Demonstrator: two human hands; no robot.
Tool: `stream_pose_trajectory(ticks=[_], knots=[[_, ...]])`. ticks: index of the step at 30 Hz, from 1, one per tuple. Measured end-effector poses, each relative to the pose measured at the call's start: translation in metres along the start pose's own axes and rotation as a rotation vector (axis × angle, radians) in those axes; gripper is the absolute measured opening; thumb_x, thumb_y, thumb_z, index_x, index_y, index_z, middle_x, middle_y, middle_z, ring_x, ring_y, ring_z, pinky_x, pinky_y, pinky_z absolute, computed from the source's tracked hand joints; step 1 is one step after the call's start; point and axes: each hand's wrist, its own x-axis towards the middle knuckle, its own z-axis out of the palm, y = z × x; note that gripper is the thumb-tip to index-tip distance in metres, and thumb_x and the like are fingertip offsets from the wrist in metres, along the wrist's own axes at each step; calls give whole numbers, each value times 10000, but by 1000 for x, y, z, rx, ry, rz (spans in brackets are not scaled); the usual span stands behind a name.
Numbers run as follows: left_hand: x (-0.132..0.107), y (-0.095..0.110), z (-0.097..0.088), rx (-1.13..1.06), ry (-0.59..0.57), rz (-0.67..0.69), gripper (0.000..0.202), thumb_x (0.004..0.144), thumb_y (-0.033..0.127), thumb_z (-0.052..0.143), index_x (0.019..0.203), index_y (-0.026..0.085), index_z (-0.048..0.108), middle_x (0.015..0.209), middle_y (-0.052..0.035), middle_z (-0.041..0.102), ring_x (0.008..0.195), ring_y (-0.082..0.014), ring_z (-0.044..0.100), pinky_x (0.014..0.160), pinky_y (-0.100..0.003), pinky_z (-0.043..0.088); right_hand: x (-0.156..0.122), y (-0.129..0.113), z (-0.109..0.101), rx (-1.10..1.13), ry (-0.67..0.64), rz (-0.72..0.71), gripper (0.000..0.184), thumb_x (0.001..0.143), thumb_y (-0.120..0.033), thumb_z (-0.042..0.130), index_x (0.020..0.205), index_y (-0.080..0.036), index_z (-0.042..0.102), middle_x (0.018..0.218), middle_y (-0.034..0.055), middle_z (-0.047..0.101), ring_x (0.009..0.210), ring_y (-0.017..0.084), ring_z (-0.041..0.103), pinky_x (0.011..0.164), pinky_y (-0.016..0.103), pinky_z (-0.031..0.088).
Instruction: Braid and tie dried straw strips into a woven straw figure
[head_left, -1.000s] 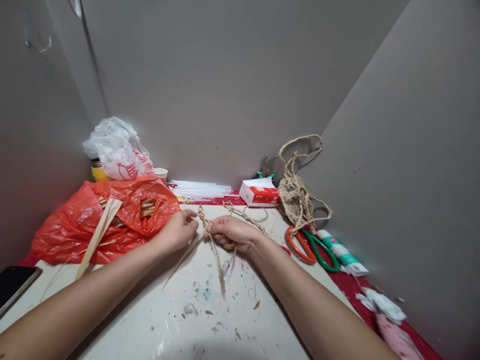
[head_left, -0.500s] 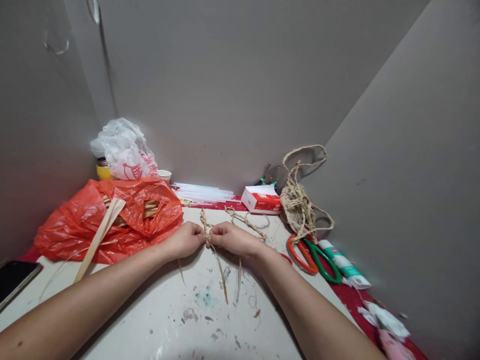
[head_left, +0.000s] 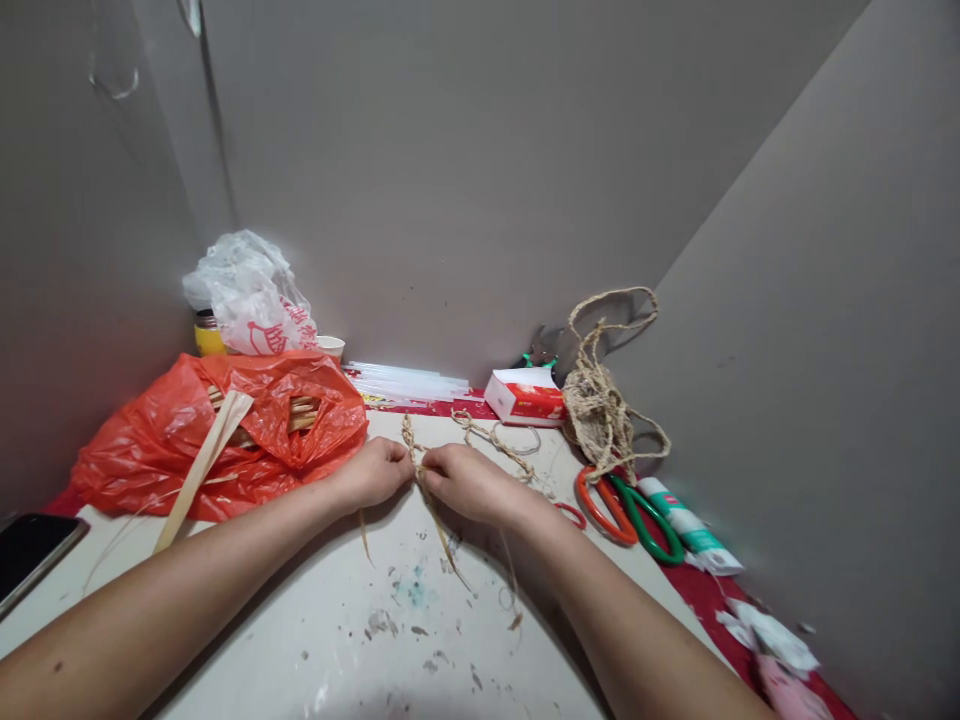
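Observation:
Between my hands, near the middle of the white board, is a short straw braid whose plaited end points away from me. My left hand pinches it from the left, fingertips closed. From the right, my right hand grips it with thumb and fingers pressed together. Loose straw strands trail toward me below the fingers. Just past my right hand lies another braided straw piece. My fingers hide the exact spot where the strands cross.
An orange plastic bag of straw strips stands left, beside a phone. Behind are clear sticks and a red-white box. To the right are coiled straw rope, orange-and-green-handled scissors and a tube.
The loose strands below my fingers have swung to the right. Both hands still pinch the braid in nearly the same place. The view has shifted slightly.

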Motion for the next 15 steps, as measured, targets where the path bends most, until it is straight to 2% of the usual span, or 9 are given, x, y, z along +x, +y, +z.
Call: stream_pose_trajectory(ticks=[4,10,15], knots=[[1,-4,1,-21,5,-10,205,706,269,461,529,172,428,493,57,357,479,-75,286,460,-214,203,-1,0,-4,72,3,39,192,761,-188,442,616,-147,561,621,32,575,542,106,438,492,222,267],[3,-5,0,-214,-34,-74,166,665,250,482,528,167,438,469,61,375,435,-56,279,445,-208,197,-1,-7,8,317,-155,97,203,776,-203,430,629,-141,556,528,16,562,456,95,465,448,201,300],[-1,6,-4,-293,-88,-182,184,664,273,491,523,181,417,410,84,303,351,-42,194,382,-222,117,-5,-19,12,386,-247,183,210,788,-209,411,614,-161,520,507,45,576,403,122,491,449,234,321]])
